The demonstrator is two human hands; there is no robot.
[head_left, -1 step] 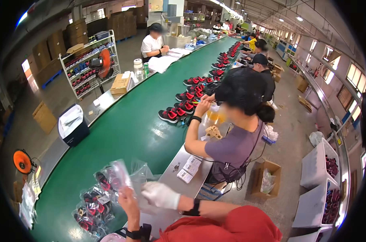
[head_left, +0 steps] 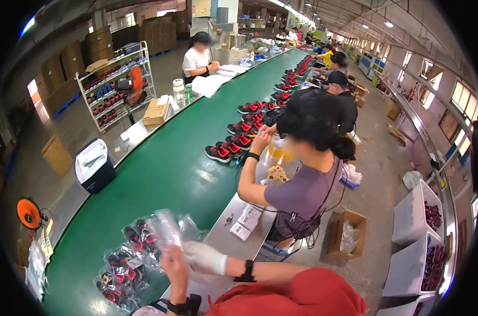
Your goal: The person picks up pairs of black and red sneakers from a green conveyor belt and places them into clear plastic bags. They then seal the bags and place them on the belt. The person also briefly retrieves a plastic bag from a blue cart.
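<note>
now both hands, left hand (head_left: 175,263), right hand (head_left: 205,257), gripping clear bag (head_left: 165,229), long axis upright

Bright ceiling strip lights, daylight through right-hand windows, fisheye bending toward black rim, nearest hands motion-blurred

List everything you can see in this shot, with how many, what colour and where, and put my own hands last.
conveyor belt: one, green, running from near left to far centre
bagged shoes: several clear bags, black and red pairs, near end of belt
loose shoes: a long row, black and red, along the belt's right edge
co-worker in purple top: one, seated right of belt
shelf rack: one, white, left of belt
fan: one, orange, lower left
white bins: several, far right
clear plastic bag: one, held in both hands
left hand: bare, gripping the bag
right hand: white glove, on the bag
</note>
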